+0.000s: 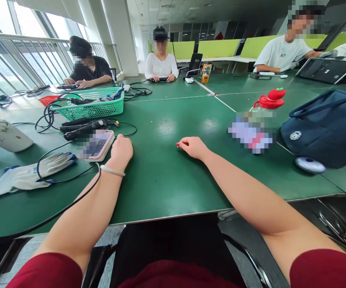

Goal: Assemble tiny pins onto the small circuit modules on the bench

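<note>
My left hand [121,150] rests on the green table [167,168] with its fingers curled into a loose fist, touching the edge of a pink phone [96,145] that lies flat beside it. I can see nothing inside the fist. My right hand [192,146] lies on the table to the right, fingers curled under with red nails showing, holding nothing that I can make out. Both forearms stretch across the table's near edge.
White work gloves [25,176] and black cables [71,128] lie at the left. A green basket [91,105] stands behind them. A red-capped bottle [255,124] and a dark blue bag [325,126] sit at the right. Other people sit along the far side.
</note>
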### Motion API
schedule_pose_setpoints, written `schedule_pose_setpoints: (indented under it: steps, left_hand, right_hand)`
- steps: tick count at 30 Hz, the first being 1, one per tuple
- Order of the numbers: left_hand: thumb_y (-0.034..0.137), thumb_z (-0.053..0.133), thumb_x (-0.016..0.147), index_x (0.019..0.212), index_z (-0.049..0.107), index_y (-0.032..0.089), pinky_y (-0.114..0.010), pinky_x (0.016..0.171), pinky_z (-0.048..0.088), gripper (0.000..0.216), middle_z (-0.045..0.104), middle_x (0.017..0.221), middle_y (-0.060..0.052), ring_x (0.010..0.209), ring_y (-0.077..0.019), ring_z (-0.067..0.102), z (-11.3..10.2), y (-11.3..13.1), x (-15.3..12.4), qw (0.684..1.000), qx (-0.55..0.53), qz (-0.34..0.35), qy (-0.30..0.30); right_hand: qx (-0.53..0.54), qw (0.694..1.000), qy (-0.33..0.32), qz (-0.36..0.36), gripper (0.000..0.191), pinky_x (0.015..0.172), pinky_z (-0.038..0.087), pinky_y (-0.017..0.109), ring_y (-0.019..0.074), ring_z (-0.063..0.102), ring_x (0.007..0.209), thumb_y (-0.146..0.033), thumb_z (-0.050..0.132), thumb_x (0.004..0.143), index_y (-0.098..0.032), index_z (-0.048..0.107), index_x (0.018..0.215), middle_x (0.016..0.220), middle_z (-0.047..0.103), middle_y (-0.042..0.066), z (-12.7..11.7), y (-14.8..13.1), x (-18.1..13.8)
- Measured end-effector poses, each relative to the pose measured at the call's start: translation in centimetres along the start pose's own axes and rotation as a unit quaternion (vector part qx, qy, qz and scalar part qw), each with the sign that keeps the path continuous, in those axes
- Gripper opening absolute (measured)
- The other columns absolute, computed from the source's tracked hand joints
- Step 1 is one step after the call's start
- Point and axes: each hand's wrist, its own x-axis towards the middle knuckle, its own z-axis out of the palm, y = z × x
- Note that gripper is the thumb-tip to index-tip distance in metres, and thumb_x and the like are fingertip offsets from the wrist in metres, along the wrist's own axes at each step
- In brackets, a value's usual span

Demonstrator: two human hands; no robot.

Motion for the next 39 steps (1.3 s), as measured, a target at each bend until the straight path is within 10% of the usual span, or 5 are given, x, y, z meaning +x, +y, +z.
schedule_pose_setpoints:
  steps: [23,30,39]
  left_hand:
    - [0.018,0.046,0.086,0.119,0.059,0.003,-0.039,0.094,0.041,0.038,0.053,0.124,-0.026,0.111,-0.0325,0.055,1.0,-1.0,1.1,0.994,-0.082,-0.017,0.068]
    - [0.021,0.036,0.09,0.12,0.047,0.002,-0.048,0.094,0.039,0.037,0.055,0.12,-0.032,0.119,-0.0388,0.05,2.1,-0.4,1.0,0.991,-0.12,-0.056,0.002]
    - [0.035,0.031,0.095,0.102,0.049,0.02,-0.033,0.1,0.039,0.024,0.057,0.131,-0.014,0.123,-0.02,0.052,2.2,3.9,-1.9,0.943,-0.258,0.191,-0.084]
  right_hand:
    - [-0.042,0.999,-0.013,0.001,0.03,0.059,0.032,0.025,0.0129,0.051,0.064,-0.038,0.05,0.09,-0.019,0.07,0.079,0.07,0.064,0.001,0.0,-0.7,-0.3]
    - [-0.046,0.999,-0.021,0.014,0.025,0.058,0.033,0.025,0.0129,0.051,0.063,-0.035,0.052,0.088,-0.019,0.07,0.082,0.071,0.064,0.001,-0.1,-0.9,-0.5]
    - [-0.046,0.998,-0.048,0.005,0.015,0.06,0.034,0.024,0.0116,0.052,0.065,-0.032,0.061,0.083,-0.02,0.07,0.083,0.07,0.062,-0.001,-0.2,-0.7,-0.2]
